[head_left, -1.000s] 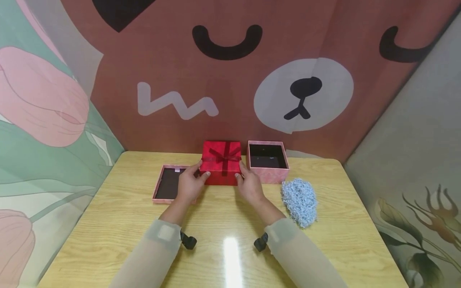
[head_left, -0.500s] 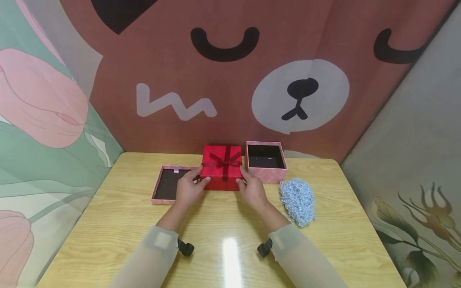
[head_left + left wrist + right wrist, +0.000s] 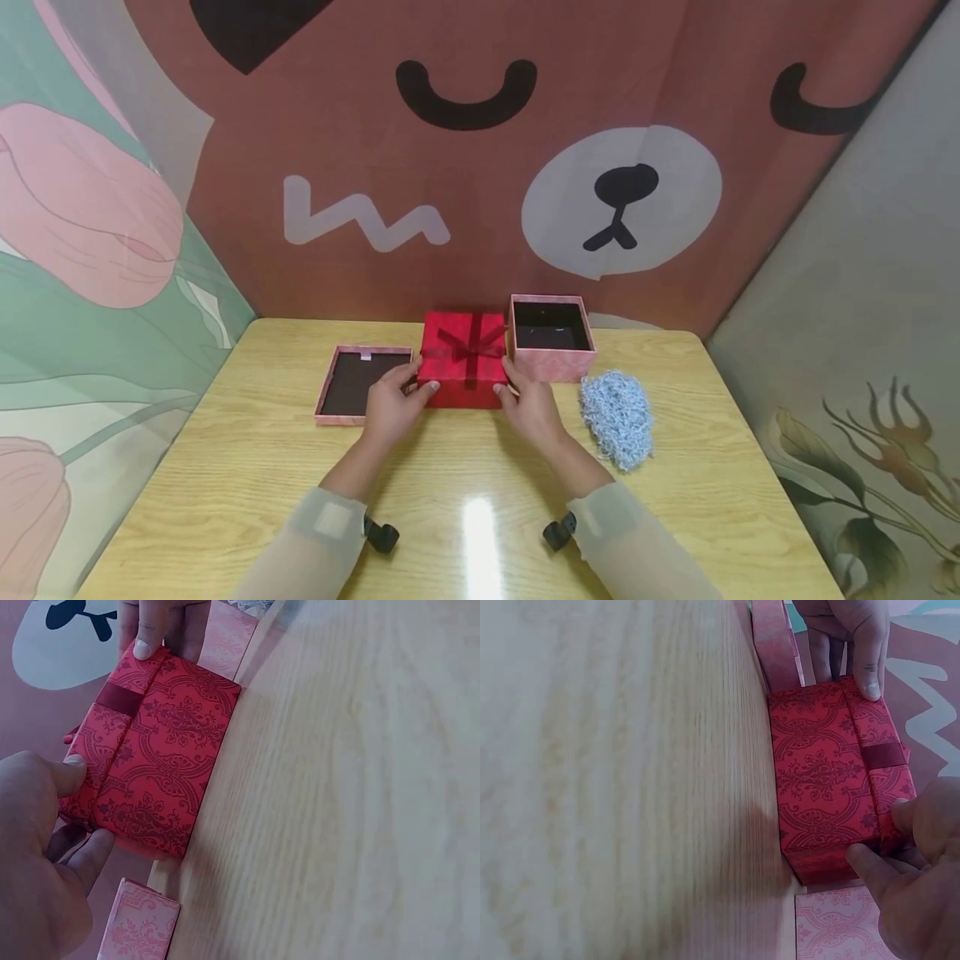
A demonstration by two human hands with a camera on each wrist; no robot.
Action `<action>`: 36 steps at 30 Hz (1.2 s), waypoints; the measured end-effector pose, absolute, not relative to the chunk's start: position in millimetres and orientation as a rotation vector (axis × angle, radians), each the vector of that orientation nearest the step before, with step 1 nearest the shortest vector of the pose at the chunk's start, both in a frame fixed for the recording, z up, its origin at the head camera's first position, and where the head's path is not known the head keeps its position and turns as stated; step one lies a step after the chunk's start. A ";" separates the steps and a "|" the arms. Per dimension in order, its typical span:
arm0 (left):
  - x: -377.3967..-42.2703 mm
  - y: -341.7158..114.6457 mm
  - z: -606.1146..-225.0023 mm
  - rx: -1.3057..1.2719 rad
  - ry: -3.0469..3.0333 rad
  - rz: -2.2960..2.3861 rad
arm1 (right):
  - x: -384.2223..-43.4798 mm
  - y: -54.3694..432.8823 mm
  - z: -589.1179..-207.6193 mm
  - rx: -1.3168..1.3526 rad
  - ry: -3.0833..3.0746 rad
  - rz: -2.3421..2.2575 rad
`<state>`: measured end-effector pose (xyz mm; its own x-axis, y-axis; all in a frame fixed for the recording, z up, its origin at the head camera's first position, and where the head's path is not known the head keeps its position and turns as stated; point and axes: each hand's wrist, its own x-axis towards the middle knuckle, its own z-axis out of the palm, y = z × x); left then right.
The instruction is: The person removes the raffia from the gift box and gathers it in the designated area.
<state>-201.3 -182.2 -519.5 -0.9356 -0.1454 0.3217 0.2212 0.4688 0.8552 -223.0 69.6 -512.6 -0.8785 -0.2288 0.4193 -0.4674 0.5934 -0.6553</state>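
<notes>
A red patterned gift box, its lid tied with a dark red ribbon bow, sits toward the back of the table. My left hand grips its left side, thumb on the front edge of the lid. On the opposite side my right hand holds it the same way. In the left wrist view the thumb presses the lid's rim while fingertips reach beneath that rim. The right wrist view shows the lid seated on the red base, with the thumb on the lid and a fingertip against the base.
Left of the red box lies a shallow pink lid, dark inside facing up. An open pink box with a dark interior stands close on the right. In front of that is a light blue shredded bundle. A patterned curtain borders the table's back.
Both hands have drawn the red box toward me, away from the curtain. More of the pink lid shows beside the left hand. The grips look the same.
</notes>
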 end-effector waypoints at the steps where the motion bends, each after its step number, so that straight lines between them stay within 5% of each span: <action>1: -200.1 -182.3 -519.8 -0.072 -2.367 -1.456 | -221.6 70.3 -512.7 0.569 -2.532 1.160; 36: -137.7 -180.0 -520.4 -0.044 -2.412 -1.599 | -162.5 96.2 -511.3 0.593 -2.572 1.366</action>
<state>-137.7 -180.0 -520.4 -0.9691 -0.1102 0.2206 0.1603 0.3981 0.9032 -162.5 96.2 -511.3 -0.9066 -0.2649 0.3285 -0.4205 0.5015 -0.7561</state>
